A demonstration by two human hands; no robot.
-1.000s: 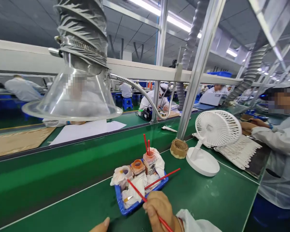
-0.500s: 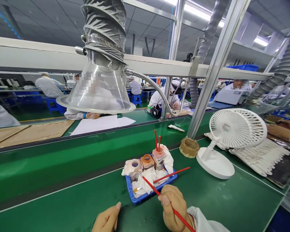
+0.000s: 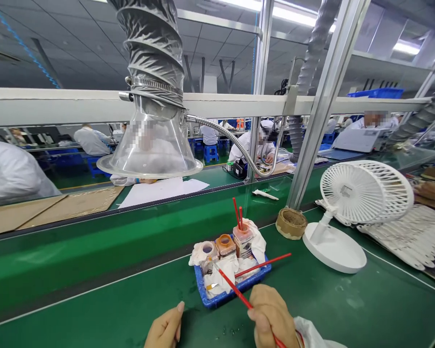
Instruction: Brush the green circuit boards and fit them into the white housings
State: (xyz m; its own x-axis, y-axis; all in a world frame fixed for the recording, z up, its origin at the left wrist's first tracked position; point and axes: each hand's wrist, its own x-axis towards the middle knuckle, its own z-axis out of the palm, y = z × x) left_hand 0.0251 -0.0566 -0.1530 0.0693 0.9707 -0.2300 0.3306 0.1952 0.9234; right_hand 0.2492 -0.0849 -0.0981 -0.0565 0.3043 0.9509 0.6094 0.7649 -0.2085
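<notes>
My right hand [image 3: 273, 314] grips a red-handled paintbrush [image 3: 235, 288] with the fingers wrapped round it. The brush slants up to the left, its tip over the blue tray [image 3: 212, 303], close to the left jar [image 3: 207, 250]. My left hand [image 3: 166, 326] rests on the table at the bottom edge, thumb stretched along curled fingers, and nothing shows in it. White cloth [image 3: 223, 266], an orange-rimmed jar [image 3: 225, 245] and a jar with upright red handles [image 3: 242, 240] sit in the tray. A second red-handled brush [image 3: 275, 259] lies across its right side.
A white fan [image 3: 335, 249] and a brown tape roll [image 3: 292, 223] stand right of the tray. White flat parts [image 3: 413, 232] lie further right. A clear extraction hood [image 3: 150, 150] hangs at upper left. Beyond the green divider [image 3: 94, 241], people in white work at benches.
The view has shifted slightly, so the scene sits a little further right. My right hand keeps the brush, its tip still over the tray's left part. The left hand holds its pose.
</notes>
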